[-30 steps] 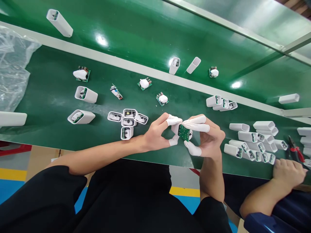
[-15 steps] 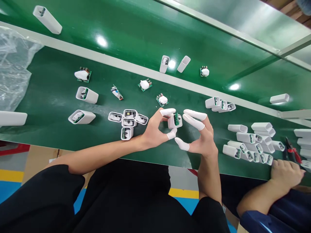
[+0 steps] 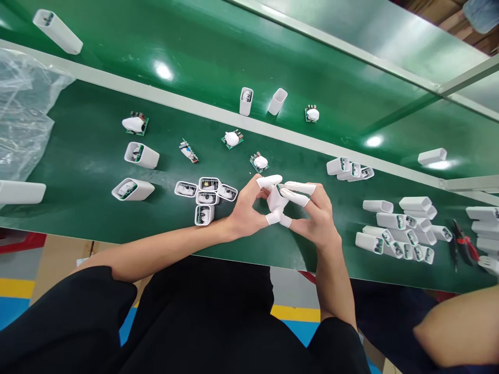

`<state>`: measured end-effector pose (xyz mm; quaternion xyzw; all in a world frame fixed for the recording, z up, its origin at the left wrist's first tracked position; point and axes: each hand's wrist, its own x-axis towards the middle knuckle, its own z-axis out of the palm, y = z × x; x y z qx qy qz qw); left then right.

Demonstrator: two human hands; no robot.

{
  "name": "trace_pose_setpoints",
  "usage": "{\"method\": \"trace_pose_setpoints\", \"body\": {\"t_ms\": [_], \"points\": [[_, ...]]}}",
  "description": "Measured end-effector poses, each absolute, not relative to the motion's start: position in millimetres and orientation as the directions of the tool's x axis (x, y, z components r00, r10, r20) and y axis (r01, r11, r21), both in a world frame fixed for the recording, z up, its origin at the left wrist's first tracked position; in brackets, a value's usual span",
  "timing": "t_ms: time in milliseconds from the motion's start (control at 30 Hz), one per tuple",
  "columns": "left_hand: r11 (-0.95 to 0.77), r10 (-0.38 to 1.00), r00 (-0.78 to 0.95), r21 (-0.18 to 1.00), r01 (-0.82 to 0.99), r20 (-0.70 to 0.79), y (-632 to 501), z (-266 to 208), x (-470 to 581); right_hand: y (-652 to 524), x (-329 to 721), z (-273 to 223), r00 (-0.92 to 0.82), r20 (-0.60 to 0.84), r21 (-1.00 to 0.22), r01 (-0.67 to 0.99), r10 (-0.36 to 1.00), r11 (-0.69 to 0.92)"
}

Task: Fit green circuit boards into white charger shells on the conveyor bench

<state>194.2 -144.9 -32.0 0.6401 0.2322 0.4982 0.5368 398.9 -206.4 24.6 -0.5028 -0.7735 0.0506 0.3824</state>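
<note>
I have both hands, left hand and right hand, pinched on one white casing; next, I judge, seat it squarely.

My green tabletop carries white casings piled at its right edge — loose circuit boards mid-way, clear plastic at its left edge.

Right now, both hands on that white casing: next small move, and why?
Probably set the white plastic charger casing down beside the cluster of filled white casings to the left. Both the left hand and right hand pinch it with capped fingertips, and no green board shows outside it, so it looks seated.
</note>
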Motion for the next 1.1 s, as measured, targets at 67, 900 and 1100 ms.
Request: {"method": "trace_pose_setpoints", "body": {"t_ms": [67, 900, 1100], "points": [[-0.327, 0.799, 0.435, 0.907, -0.264, 0.415, -142, -32, 191, -206, 399, 25, -0.153, 0.536, -0.543, 0.690, 0.830, 0.478], [0.252, 0.816, 0.578, 0.907, -0.337, -0.012, -147, -32, 202, -190, 386, -6, 0.130, 0.012, -0.992, -0.125, 0.991, 0.029], [0.074, 0.845, 0.529, 0.966, -0.247, 0.070, -152, -31, 205, -162, 407, -10, 0.341, 0.262, -0.964, 0.141, 0.903, 0.226]]}}
